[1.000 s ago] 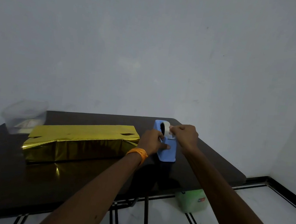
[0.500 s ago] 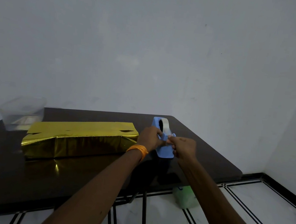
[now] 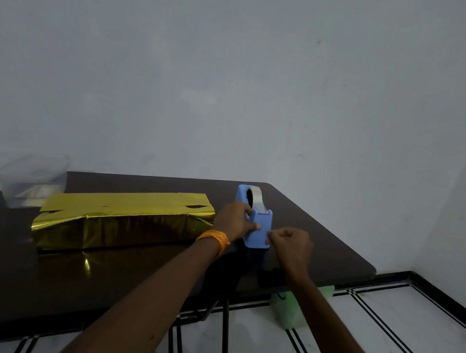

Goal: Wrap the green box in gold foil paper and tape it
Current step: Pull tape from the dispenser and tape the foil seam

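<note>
The long box wrapped in gold foil paper (image 3: 123, 219) lies on the dark table (image 3: 135, 278), left of centre; no green shows. A blue tape dispenser (image 3: 258, 228) with a pale tape roll stands to its right. My left hand (image 3: 234, 219), with orange threads at the wrist, grips the dispenser's left side. My right hand (image 3: 290, 247) is just right of the dispenser's front, its fingers curled and pinching at what looks like a tape strip, too thin to make out.
A clear plastic container (image 3: 34, 180) stands at the table's back left corner. The table's right edge runs close to my right hand. A pale green bag (image 3: 289, 308) sits on the tiled floor under that edge. A bare wall is behind.
My right hand moved from the top of the tape roll down and towards me, past the dispenser's front. My left hand kept its grip on the dispenser.
</note>
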Demonstrator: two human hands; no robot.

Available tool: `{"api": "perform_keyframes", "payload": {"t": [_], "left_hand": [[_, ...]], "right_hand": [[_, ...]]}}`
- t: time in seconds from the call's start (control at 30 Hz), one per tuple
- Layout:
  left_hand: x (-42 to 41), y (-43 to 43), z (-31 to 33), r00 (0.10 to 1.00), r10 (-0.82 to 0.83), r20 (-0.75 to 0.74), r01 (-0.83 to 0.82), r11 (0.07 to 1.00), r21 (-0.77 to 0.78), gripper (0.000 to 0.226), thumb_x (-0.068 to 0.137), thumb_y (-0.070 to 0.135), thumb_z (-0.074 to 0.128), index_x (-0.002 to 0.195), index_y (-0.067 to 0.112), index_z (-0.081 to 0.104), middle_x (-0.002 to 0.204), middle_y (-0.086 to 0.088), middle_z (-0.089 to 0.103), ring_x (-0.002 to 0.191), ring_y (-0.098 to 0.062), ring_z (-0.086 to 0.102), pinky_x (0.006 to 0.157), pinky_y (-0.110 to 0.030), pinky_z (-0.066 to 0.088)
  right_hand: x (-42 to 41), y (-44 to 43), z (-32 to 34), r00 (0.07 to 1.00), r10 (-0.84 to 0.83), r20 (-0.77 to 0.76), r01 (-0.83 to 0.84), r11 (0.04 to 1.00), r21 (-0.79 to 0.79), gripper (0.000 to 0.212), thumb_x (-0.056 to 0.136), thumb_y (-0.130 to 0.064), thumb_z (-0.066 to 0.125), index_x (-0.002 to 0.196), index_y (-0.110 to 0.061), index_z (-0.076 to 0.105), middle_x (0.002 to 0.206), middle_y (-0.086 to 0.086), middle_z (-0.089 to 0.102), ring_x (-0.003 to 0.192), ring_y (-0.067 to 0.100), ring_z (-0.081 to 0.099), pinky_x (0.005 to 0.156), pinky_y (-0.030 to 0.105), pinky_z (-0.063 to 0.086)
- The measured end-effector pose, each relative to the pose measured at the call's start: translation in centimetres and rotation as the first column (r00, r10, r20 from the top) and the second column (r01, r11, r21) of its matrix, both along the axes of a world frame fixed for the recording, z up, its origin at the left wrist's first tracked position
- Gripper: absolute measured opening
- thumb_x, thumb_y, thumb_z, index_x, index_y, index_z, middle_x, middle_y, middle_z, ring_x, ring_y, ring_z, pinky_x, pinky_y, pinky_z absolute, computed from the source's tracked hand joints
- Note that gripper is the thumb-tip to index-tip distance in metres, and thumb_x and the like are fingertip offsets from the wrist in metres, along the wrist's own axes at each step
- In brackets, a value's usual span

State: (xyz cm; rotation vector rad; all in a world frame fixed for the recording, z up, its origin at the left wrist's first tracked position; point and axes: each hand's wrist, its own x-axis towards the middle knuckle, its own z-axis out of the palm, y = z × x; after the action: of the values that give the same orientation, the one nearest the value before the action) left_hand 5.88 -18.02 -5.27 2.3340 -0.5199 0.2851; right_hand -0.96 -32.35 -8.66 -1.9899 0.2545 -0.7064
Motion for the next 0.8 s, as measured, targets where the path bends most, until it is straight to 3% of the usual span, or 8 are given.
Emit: {"api": "perform_keyframes", "payload": {"t": [0.13,0.27,0.37,0.43,0.57,0.67,0.8], "left_hand": [[0.0,1.2,-0.2,1.000,-0.027,-0.016,0.027,0.999,0.018,0.048,0.076,0.013,0.079,0.122,0.012,0.065,0.102,-0.009,0.074,0.099,-0.023,0.068,0.091,-0.036,0.053],[-1.1,4.3,1.0,0.983,0.101,0.156,-0.084,0.990,-0.114,0.042,0.078,0.010,0.064,0.118,0.021,0.068,0.091,-0.002,0.075,0.082,-0.018,0.068,0.076,-0.034,0.056],[-1.9,9.1,2.7,0.960,0.180,0.216,-0.137,0.971,-0.197,0.031,0.080,0.011,0.064,0.109,0.021,0.070,0.080,0.005,0.073,0.074,-0.010,0.067,0.072,-0.034,0.057],[-2.3,13.1,3.6,0.939,0.251,0.235,-0.197,0.952,-0.233,0.024,0.082,0.011,0.065,0.104,0.018,0.072,0.082,0.002,0.073,0.073,-0.010,0.067,0.071,-0.034,0.059],[-3.0,21.1,4.7,0.867,0.447,0.221,-0.374,0.876,-0.305,0.014,0.083,0.013,0.067,0.093,0.019,0.074,0.076,0.006,0.068,0.073,-0.009,0.065,0.066,-0.023,0.053],[-3.8,25.5,4.4,0.856,0.503,0.122,-0.438,0.829,-0.346,0.005,0.084,0.013,0.069,0.087,0.013,0.073,0.078,0.005,0.065,0.078,-0.012,0.062,0.065,-0.019,0.046],[-4.2,28.4,2.3,0.838,0.546,-0.009,-0.515,0.785,-0.344,0.011,0.081,0.020,0.076,0.087,0.012,0.073,0.086,0.001,0.069,0.079,-0.012,0.064,0.065,-0.024,0.048]], "right_hand": [[-1.6,-0.3,1.0,0.994,0.034,0.106,-0.034,0.999,0.001,0.014,0.091,-0.020,0.067,0.078,-0.017,0.072,0.071,-0.006,0.071,0.064,-0.003,0.064,0.057,0.016,0.044],[-1.5,1.1,3.3,0.973,0.159,0.166,-0.152,0.987,-0.057,0.005,0.089,-0.019,0.069,0.091,-0.019,0.073,0.086,-0.006,0.073,0.083,0.007,0.068,0.069,0.027,0.053],[-0.9,5.1,4.5,0.928,0.331,0.173,-0.318,0.943,-0.102,0.018,0.089,-0.020,0.071,0.105,-0.028,0.070,0.104,-0.012,0.069,0.093,0.001,0.064,0.073,0.014,0.047],[-0.4,8.5,5.2,0.858,0.479,0.184,-0.467,0.878,-0.108,0.030,0.090,-0.019,0.071,0.118,-0.029,0.066,0.113,-0.017,0.065,0.099,-0.001,0.062,0.076,0.008,0.047],[1.4,14.9,5.6,0.703,0.695,0.150,-0.679,0.719,-0.148,0.051,0.088,-0.020,0.074,0.132,-0.037,0.055,0.114,-0.012,0.066,0.107,0.000,0.062,0.090,0.026,0.053],[2.4,19.1,5.3,0.640,0.768,0.020,-0.723,0.611,-0.323,0.069,0.085,-0.033,0.076,0.143,-0.043,0.040,0.125,-0.008,0.065,0.120,0.003,0.057,0.098,0.029,0.046],[3.3,22.9,5.0,0.618,0.780,-0.104,-0.716,0.502,-0.485,0.081,0.085,-0.039,0.075,0.149,-0.045,0.026,0.139,-0.004,0.059,0.124,0.012,0.055,0.089,0.026,0.045]]}}
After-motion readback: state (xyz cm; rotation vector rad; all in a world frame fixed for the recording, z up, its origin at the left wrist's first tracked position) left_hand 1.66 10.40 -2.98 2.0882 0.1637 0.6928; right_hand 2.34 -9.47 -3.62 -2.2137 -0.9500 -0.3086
